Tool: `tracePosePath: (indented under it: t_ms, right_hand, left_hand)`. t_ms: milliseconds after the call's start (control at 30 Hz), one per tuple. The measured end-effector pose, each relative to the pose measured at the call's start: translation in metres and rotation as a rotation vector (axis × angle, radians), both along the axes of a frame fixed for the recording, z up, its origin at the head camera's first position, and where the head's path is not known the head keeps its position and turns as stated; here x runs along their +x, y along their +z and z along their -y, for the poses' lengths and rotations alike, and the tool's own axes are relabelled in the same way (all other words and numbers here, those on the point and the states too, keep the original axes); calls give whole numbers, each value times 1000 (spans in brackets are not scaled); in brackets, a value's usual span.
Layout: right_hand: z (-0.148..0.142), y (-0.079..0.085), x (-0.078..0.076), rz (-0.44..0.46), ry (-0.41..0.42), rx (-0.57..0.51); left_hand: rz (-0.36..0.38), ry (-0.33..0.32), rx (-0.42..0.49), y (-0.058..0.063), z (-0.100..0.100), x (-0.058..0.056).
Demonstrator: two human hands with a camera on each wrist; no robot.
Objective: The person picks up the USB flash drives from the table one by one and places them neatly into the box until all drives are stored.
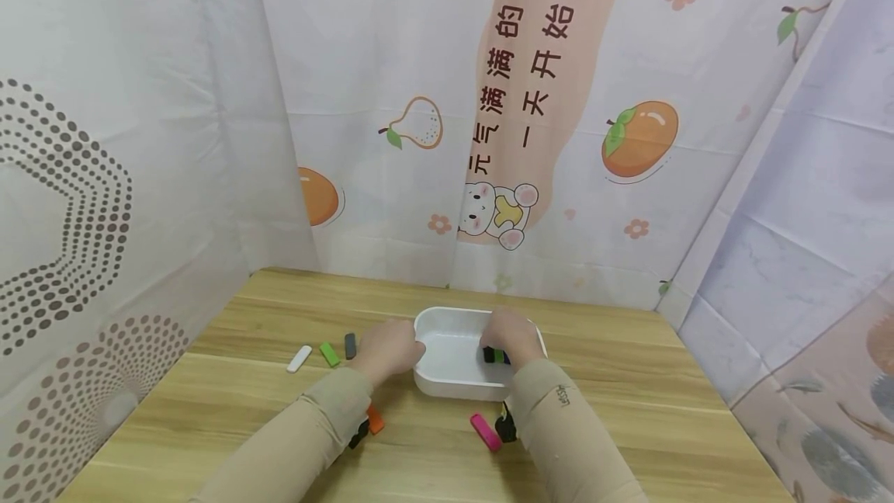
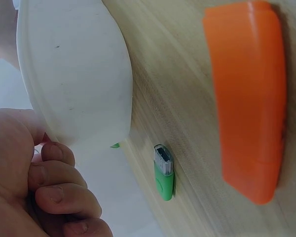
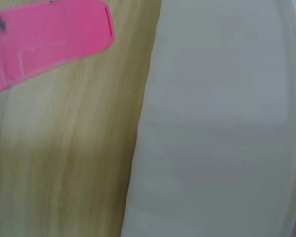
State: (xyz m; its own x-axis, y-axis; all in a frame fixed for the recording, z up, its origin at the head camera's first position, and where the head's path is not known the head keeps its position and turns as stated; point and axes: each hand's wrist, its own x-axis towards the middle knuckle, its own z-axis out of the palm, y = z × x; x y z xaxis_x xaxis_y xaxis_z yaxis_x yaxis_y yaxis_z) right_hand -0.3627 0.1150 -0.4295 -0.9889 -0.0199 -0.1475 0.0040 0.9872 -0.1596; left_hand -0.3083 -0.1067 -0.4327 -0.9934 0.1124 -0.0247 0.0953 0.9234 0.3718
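Note:
A white plastic box [image 1: 436, 388] with a rounded rim stands on the table. My left hand [image 1: 393, 348] grips its left end; in the left wrist view the curled fingers [image 2: 64, 197] meet the rim. Reaching into the right end of the box is my right hand [image 1: 515, 334], fingers pointing down. Small dark and green pieces [image 1: 494, 355] lie right at those fingertips; I cannot tell whether the hand holds one. Left of the box are a green USB stick [image 2: 165, 185] with a clear cap, a white stick [image 1: 299, 359] and a grey stick [image 1: 351, 345].
Before the box lie a pink stick [image 1: 485, 432] and a black piece [image 1: 506, 427] with a yellow mark, beside the right sleeve. An orange stick [image 1: 375, 419] and another black piece [image 1: 358, 435] lie beside the left sleeve. A printed curtain [image 1: 391, 200] hangs behind the wooden table [image 1: 628, 379].

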Motion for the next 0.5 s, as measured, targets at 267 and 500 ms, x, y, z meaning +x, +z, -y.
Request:
tracePosePath:
  t_ms: [267,500]
  right_hand:
    - [-6,4,-3,-12,-1,-30]
    - [-9,18,-2,-32,-10,-120]
  left_hand:
    - [16,6,-3,-2,-1,0]
    - [8,3,-1,-1,-1,0]
